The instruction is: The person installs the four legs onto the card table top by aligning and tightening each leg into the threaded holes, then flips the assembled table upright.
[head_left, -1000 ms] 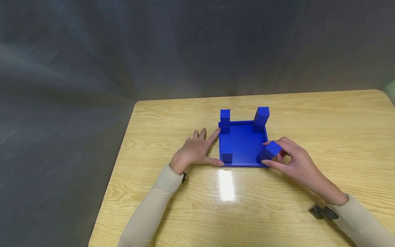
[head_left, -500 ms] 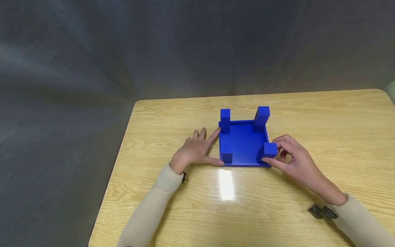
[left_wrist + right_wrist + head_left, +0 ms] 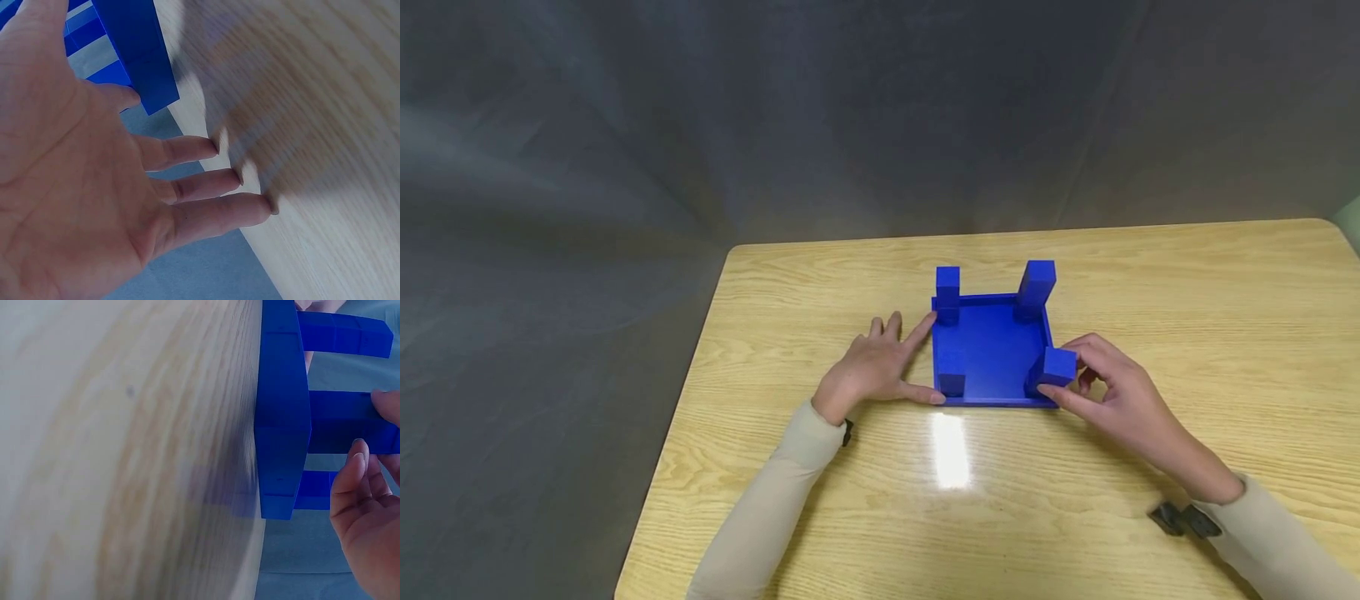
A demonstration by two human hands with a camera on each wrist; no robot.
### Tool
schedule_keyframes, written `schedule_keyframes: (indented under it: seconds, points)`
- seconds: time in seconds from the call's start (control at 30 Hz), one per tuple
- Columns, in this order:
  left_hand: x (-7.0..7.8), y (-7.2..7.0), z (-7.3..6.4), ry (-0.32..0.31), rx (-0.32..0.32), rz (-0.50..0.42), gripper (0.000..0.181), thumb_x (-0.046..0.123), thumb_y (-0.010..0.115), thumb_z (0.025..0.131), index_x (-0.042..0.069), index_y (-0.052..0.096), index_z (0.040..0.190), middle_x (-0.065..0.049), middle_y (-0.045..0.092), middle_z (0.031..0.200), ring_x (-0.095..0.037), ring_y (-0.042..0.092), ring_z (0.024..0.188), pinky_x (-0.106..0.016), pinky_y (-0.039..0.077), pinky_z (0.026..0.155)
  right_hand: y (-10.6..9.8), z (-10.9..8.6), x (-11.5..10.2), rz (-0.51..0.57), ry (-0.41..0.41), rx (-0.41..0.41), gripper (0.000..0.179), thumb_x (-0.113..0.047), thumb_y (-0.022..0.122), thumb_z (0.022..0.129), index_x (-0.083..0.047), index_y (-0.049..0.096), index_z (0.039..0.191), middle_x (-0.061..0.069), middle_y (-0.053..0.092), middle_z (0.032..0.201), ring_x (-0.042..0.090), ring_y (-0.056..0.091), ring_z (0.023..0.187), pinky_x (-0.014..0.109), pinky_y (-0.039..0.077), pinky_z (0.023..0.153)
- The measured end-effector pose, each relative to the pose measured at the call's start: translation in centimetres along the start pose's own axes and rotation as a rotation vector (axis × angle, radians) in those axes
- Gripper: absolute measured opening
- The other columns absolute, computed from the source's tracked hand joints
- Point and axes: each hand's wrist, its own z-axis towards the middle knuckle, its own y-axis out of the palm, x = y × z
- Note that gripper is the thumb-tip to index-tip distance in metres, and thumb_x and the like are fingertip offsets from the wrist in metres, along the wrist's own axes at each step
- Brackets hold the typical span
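A square blue panel (image 3: 992, 350) with a raised rim lies on the table, a blue post standing at each corner. My right hand (image 3: 1116, 392) pinches the near right post (image 3: 1058, 367) between thumb and fingers. In the right wrist view that post (image 3: 340, 422) stands out from the panel (image 3: 284, 412), with the right hand (image 3: 369, 531) at its outer end. Spread along the panel's left side is my left hand (image 3: 872, 367), its thumb and index finger touching the edge. From the left wrist view, the other fingers (image 3: 219, 215) are extended and hold nothing.
The wood-grain table (image 3: 850, 517) reaches out around the panel on all sides. Dark grey cloth (image 3: 880, 117) hangs behind its far edge and down the left. A small black device (image 3: 1183, 518) sits at the right cuff.
One second ago the near right post leaned over to the right; it has since straightened, the right hand's fingers shifting slightly with it. The left hand and the panel have stayed put.
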Motion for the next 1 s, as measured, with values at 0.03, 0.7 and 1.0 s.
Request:
schedule_keyframes:
  seconds: [0.03, 0.7, 1.0]
  points:
    - [0.00, 0.00, 0.01, -0.001, 0.001, 0.001, 0.129, 0.090, 0.065, 0.085, 0.034, -0.007, 0.176, -0.030, 0.023, 0.173, -0.037, 0.045, 0.123, -0.039, 0.049, 0.076, -0.02, 0.01, -0.03, 0.003, 0.000, -0.001, 0.049, 0.017, 0.094, 0.072, -0.015, 0.074, 0.105, -0.005, 0.065, 0.104, 0.014, 0.059, 0.079, 0.017, 0.049, 0.067]
    - [0.01, 0.15, 0.08, 0.008, 0.016, -0.007, 0.128, 0.088, 0.067, 0.086, 0.033, -0.005, 0.177, -0.030, 0.024, 0.172, -0.037, 0.044, 0.120, -0.038, 0.048, 0.072, -0.09, 0.01, -0.42, -0.065, 0.087, 0.004, 0.051, 0.003, 0.101, 0.069, -0.011, 0.075, 0.111, -0.007, 0.060, 0.082, 0.009, 0.056, 0.070, 0.020, 0.044, 0.061]
    - [-0.02, 0.10, 0.07, -0.002, 0.004, -0.009, 0.128, 0.089, 0.066, 0.086, 0.033, -0.006, 0.176, -0.030, 0.023, 0.173, -0.040, 0.045, 0.128, -0.040, 0.050, 0.076, 0.04, -0.02, -0.35, -0.100, 0.082, 0.037, 0.045, 0.005, 0.100, 0.070, -0.012, 0.067, 0.096, -0.007, 0.062, 0.089, 0.012, 0.060, 0.071, 0.017, 0.047, 0.065]
